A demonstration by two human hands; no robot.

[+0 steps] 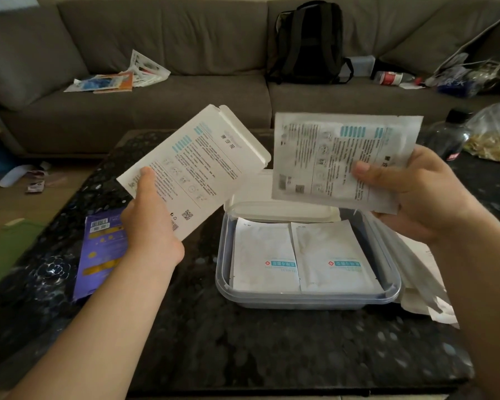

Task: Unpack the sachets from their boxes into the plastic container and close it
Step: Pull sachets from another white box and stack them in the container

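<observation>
White cardboard box (194, 168), crinkled flat sachets (338, 157)

This is a home living room. A long grey fabric sofa (185, 33) with loose back cushions runs across the far side. On its seats lie everyday things: a black backpack (309, 44) propped upright, a scatter of papers and packets (119, 77), and a red-labelled bottle (393, 78) on its side. In front stands a low, dark speckled counter (243, 342), set like a coffee table. At its right edge are a dark bottle (445, 137) and a clear plastic bag (494, 137) of what may be dried food; the light is dim. A wooden floor (0, 203) with a green mat (6, 249) shows at left.
</observation>
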